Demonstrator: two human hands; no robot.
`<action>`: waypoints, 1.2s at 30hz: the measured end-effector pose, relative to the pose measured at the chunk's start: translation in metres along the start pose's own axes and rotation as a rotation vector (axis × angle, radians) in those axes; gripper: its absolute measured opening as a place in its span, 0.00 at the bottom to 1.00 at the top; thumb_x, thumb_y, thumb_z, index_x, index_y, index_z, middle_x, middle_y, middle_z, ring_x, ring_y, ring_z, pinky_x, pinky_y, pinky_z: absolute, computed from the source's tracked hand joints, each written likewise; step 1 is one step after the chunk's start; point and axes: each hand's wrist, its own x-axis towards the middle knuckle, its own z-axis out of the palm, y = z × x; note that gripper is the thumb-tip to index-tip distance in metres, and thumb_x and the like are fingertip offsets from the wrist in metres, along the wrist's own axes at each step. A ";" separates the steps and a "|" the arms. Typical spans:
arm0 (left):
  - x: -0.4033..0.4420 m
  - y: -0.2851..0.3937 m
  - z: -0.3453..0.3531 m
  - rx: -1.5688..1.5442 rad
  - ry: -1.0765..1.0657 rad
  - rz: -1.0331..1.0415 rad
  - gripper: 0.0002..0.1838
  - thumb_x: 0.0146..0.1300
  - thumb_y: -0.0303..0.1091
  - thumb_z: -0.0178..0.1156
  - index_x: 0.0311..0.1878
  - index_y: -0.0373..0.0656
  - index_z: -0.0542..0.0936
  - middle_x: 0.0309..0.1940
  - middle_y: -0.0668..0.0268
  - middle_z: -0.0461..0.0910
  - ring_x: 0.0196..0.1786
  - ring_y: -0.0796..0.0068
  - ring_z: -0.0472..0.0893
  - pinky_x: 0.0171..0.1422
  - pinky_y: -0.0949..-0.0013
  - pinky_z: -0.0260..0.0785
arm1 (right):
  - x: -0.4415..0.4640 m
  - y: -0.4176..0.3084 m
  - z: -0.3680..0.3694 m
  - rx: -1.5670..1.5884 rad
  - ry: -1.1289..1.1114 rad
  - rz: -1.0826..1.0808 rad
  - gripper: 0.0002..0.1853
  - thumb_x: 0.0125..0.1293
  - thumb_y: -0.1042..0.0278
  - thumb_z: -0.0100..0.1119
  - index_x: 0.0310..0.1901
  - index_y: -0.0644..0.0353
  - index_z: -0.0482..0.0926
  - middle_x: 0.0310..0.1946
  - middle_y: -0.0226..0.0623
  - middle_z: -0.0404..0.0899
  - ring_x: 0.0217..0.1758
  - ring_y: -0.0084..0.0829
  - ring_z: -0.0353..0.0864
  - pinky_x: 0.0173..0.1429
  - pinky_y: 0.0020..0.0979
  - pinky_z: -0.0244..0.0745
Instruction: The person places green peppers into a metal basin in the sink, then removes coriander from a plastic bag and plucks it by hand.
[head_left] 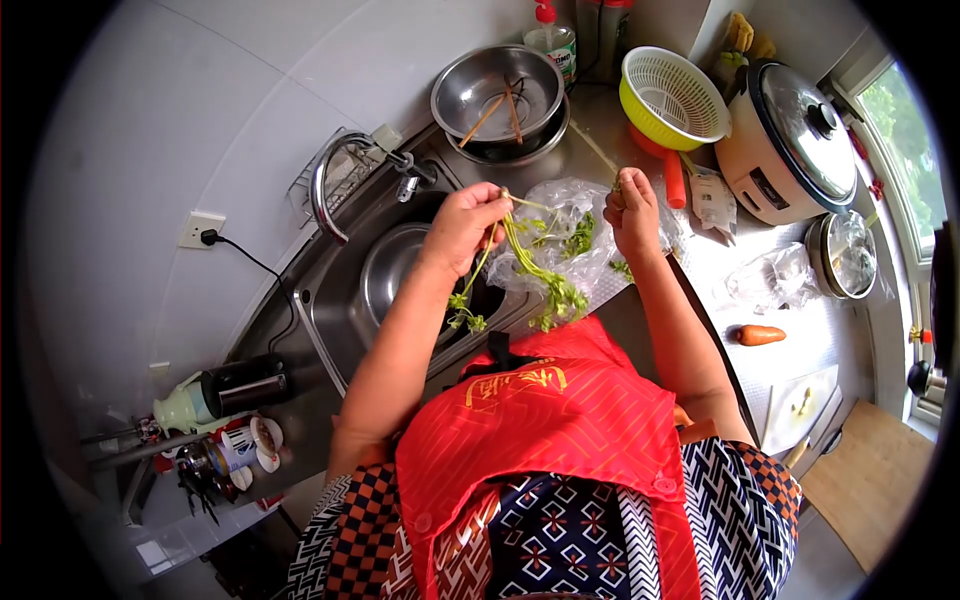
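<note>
My left hand (467,228) is closed on the stem ends of a bunch of leafy green herbs (535,270), which hangs down beside the sink (335,330). To the right, my right hand (632,210) is pinched, with a thin pale stem (594,147) sticking up from its fingertips. Between and below the hands, a crumpled clear plastic bag (570,200) with loose green leaves (580,236) lies on the counter. A metal bowl (388,275) sits in the sink, partly hidden by my left forearm.
Behind are a metal basin (460,85) with chopsticks, a soap bottle (556,45) and a yellow-green colander (655,110). A rice cooker (775,165), a carrot (760,335) and a white board (800,405) are at right. The faucet (318,190) arches over the sink.
</note>
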 end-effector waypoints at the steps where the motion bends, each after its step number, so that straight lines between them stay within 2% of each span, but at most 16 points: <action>1: 0.000 0.004 -0.001 0.016 0.013 0.023 0.02 0.62 0.29 0.56 0.34 0.43 0.74 0.24 0.72 0.74 0.20 0.86 0.72 0.20 0.84 0.61 | -0.001 0.003 -0.001 -0.020 -0.015 -0.002 0.07 0.70 0.62 0.48 0.34 0.51 0.67 0.17 0.19 0.55 0.17 0.14 0.52 0.20 0.19 0.47; 3: 0.001 0.007 0.000 0.010 0.047 0.074 0.03 0.62 0.29 0.57 0.34 0.43 0.74 0.24 0.72 0.74 0.20 0.85 0.73 0.20 0.83 0.61 | -0.005 0.012 0.002 -0.092 -0.009 -0.030 0.07 0.70 0.62 0.47 0.35 0.53 0.67 0.17 0.21 0.58 0.17 0.15 0.54 0.21 0.20 0.49; 4: 0.002 0.008 0.002 -0.013 0.069 0.103 0.03 0.62 0.29 0.57 0.34 0.43 0.74 0.24 0.72 0.74 0.20 0.84 0.73 0.19 0.82 0.62 | -0.006 0.017 0.000 -0.097 -0.074 -0.004 0.06 0.69 0.63 0.47 0.37 0.53 0.69 0.20 0.23 0.63 0.20 0.16 0.60 0.23 0.20 0.55; 6: 0.004 0.008 0.003 -0.061 0.117 0.141 0.03 0.62 0.29 0.57 0.34 0.42 0.74 0.24 0.71 0.75 0.21 0.83 0.74 0.20 0.82 0.63 | -0.010 0.027 0.006 -0.317 -0.038 0.012 0.07 0.69 0.62 0.48 0.40 0.54 0.69 0.24 0.25 0.66 0.26 0.18 0.67 0.31 0.21 0.65; 7: 0.005 0.007 0.002 -0.086 0.144 0.152 0.03 0.62 0.29 0.57 0.34 0.43 0.74 0.24 0.71 0.75 0.21 0.83 0.75 0.20 0.81 0.64 | -0.007 0.034 0.004 -0.278 -0.151 -0.014 0.09 0.69 0.62 0.48 0.43 0.56 0.74 0.32 0.29 0.73 0.35 0.20 0.73 0.41 0.23 0.71; 10: 0.009 0.005 -0.002 -0.150 0.216 0.185 0.04 0.62 0.29 0.57 0.35 0.42 0.73 0.24 0.70 0.75 0.22 0.80 0.76 0.23 0.80 0.69 | -0.009 0.027 0.010 -0.918 -0.261 -0.293 0.11 0.69 0.61 0.49 0.44 0.57 0.78 0.40 0.33 0.77 0.41 0.19 0.74 0.43 0.24 0.71; 11: 0.011 0.005 -0.003 -0.168 0.240 0.196 0.04 0.62 0.29 0.57 0.35 0.42 0.73 0.25 0.70 0.75 0.23 0.80 0.76 0.23 0.79 0.70 | -0.013 0.024 0.015 -0.796 -0.214 -0.276 0.14 0.69 0.60 0.50 0.44 0.60 0.80 0.44 0.35 0.79 0.42 0.19 0.75 0.43 0.25 0.71; 15: 0.014 0.006 -0.005 -0.199 0.301 0.220 0.04 0.62 0.29 0.57 0.36 0.43 0.72 0.26 0.68 0.76 0.25 0.78 0.78 0.25 0.78 0.73 | -0.031 -0.012 0.045 -0.494 -0.323 -0.006 0.17 0.69 0.58 0.50 0.43 0.65 0.79 0.35 0.33 0.81 0.40 0.21 0.76 0.43 0.25 0.71; 16: 0.014 0.006 -0.003 -0.201 0.315 0.221 0.04 0.62 0.29 0.57 0.36 0.43 0.72 0.26 0.68 0.76 0.25 0.78 0.79 0.26 0.77 0.73 | -0.038 -0.018 0.057 -0.491 -0.385 0.044 0.18 0.69 0.57 0.49 0.46 0.65 0.77 0.37 0.33 0.81 0.42 0.20 0.77 0.45 0.24 0.71; 20: 0.017 0.003 -0.001 -0.220 0.346 0.249 0.03 0.63 0.29 0.55 0.37 0.42 0.71 0.29 0.66 0.78 0.26 0.76 0.79 0.26 0.77 0.74 | -0.055 -0.017 0.086 -0.325 -0.558 0.298 0.18 0.65 0.65 0.56 0.53 0.65 0.72 0.40 0.36 0.81 0.46 0.22 0.78 0.50 0.22 0.71; 21: 0.016 0.003 0.001 -0.232 0.358 0.263 0.03 0.64 0.29 0.55 0.37 0.42 0.71 0.30 0.65 0.78 0.26 0.76 0.80 0.26 0.77 0.73 | -0.053 -0.011 0.083 -0.248 -0.563 0.390 0.14 0.63 0.70 0.58 0.50 0.64 0.74 0.38 0.37 0.81 0.42 0.24 0.80 0.48 0.24 0.74; 24: 0.015 0.004 -0.004 -0.247 0.394 0.289 0.03 0.64 0.30 0.54 0.37 0.42 0.71 0.32 0.64 0.79 0.27 0.74 0.80 0.26 0.77 0.73 | -0.049 -0.003 0.076 0.012 -0.499 0.571 0.10 0.65 0.70 0.55 0.46 0.63 0.76 0.35 0.34 0.81 0.37 0.26 0.81 0.44 0.27 0.76; 25: 0.014 0.005 -0.008 -0.249 0.406 0.295 0.04 0.65 0.30 0.54 0.37 0.42 0.71 0.33 0.63 0.79 0.27 0.74 0.80 0.27 0.77 0.73 | -0.051 -0.005 0.077 0.027 -0.420 0.629 0.09 0.66 0.71 0.53 0.44 0.64 0.77 0.32 0.34 0.81 0.34 0.26 0.82 0.40 0.28 0.78; 28: 0.012 0.006 -0.020 -0.226 0.428 0.326 0.04 0.64 0.30 0.55 0.36 0.42 0.71 0.32 0.64 0.79 0.29 0.73 0.81 0.27 0.77 0.73 | -0.051 -0.015 0.075 0.038 -0.356 0.777 0.10 0.66 0.71 0.52 0.44 0.66 0.76 0.31 0.36 0.80 0.33 0.26 0.82 0.36 0.28 0.78; 32: 0.012 0.008 -0.030 -0.254 0.461 0.326 0.04 0.64 0.30 0.55 0.37 0.42 0.71 0.32 0.64 0.79 0.29 0.72 0.81 0.27 0.77 0.74 | -0.052 -0.015 0.067 0.193 -0.390 0.817 0.10 0.66 0.71 0.52 0.44 0.68 0.76 0.31 0.37 0.80 0.32 0.27 0.82 0.34 0.26 0.79; 36: 0.013 0.010 -0.036 -0.279 0.464 0.346 0.04 0.64 0.29 0.55 0.38 0.41 0.71 0.32 0.63 0.79 0.30 0.72 0.81 0.29 0.75 0.75 | -0.053 -0.012 0.059 0.179 -0.390 0.815 0.10 0.66 0.71 0.52 0.44 0.67 0.76 0.30 0.37 0.80 0.28 0.26 0.80 0.28 0.23 0.76</action>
